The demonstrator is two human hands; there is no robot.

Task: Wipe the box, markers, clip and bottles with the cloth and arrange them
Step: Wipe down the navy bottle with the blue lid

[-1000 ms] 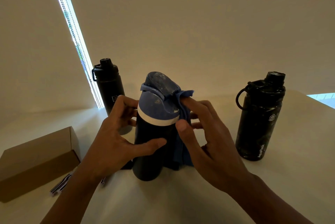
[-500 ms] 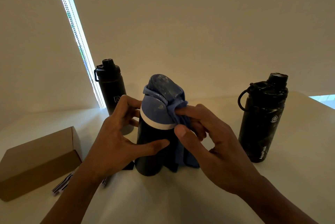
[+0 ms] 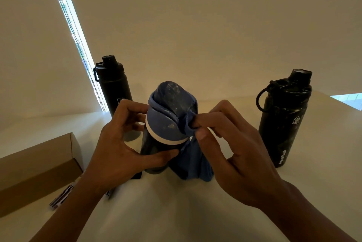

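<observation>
The blue-lidded bottle (image 3: 168, 124) stands upright mid-table (image 3: 195, 214), long axis vertical, between the hands. The left hand (image 3: 117, 149) curls round its dark body just below the lid. The right hand (image 3: 237, 153), at the bottle's right flank, pinches a fold of the blue cloth (image 3: 195, 163) against the lid's edge, the remainder hanging to the table. The bottle's lower body is largely hidden by hand and cloth, the markers (image 3: 60, 198) show only as striped ends under the left forearm, and a small dark shape (image 3: 137, 175) at the bottle's foot cannot be identified.
</observation>
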